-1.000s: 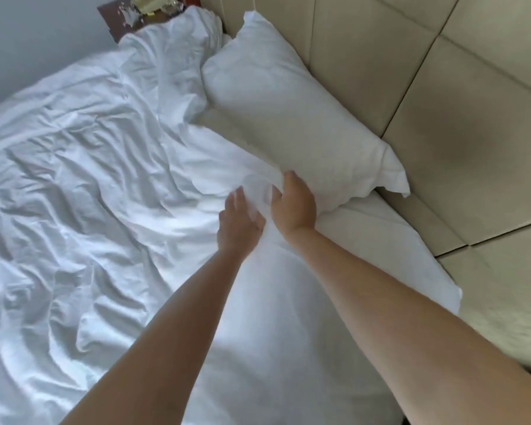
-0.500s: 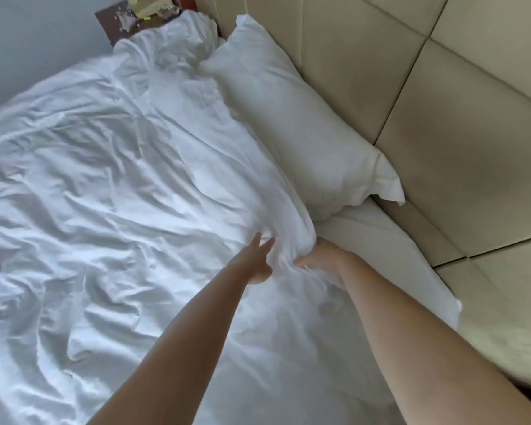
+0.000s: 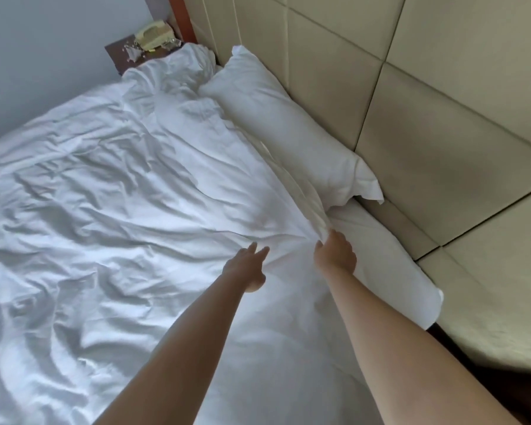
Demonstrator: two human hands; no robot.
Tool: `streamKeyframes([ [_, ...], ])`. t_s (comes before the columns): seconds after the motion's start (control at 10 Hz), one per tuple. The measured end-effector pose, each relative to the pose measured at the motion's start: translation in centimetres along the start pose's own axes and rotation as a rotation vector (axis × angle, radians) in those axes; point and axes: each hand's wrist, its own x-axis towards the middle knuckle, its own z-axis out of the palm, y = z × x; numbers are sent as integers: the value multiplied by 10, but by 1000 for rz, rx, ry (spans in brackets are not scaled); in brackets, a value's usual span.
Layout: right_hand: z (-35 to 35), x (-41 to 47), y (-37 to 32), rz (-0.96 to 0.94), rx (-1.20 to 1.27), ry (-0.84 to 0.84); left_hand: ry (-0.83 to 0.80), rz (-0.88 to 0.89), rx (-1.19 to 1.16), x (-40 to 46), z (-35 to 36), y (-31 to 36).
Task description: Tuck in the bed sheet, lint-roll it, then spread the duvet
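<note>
A crumpled white duvet (image 3: 105, 225) covers most of the bed. My right hand (image 3: 334, 253) is closed on the duvet's top edge, which runs up from it as a raised fold toward the pillows. My left hand (image 3: 247, 265) lies just to the left on the duvet with fingers spread and holds nothing. A white pillow (image 3: 288, 127) lies along the headboard. A second pillow (image 3: 390, 265) lies flat to the right of my right hand. The bed sheet is hidden under the duvet.
A padded beige headboard (image 3: 411, 102) runs along the right. At the far corner stands a dark wooden nightstand (image 3: 120, 56) with a cream telephone (image 3: 154, 35) and some clutter. A grey wall (image 3: 43, 56) is beyond the bed's far side.
Both hands drew back from the far pillow toward me, pulling the duvet edge along. My left hand released the fabric and opened. The view pulled back and shows more of the headboard and nightstand.
</note>
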Motion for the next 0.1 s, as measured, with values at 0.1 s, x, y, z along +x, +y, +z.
streamKeyframes([
  [0.1, -7, -31, -14, -79, 81, -130, 41, -11, 23, -39, -1, -7],
])
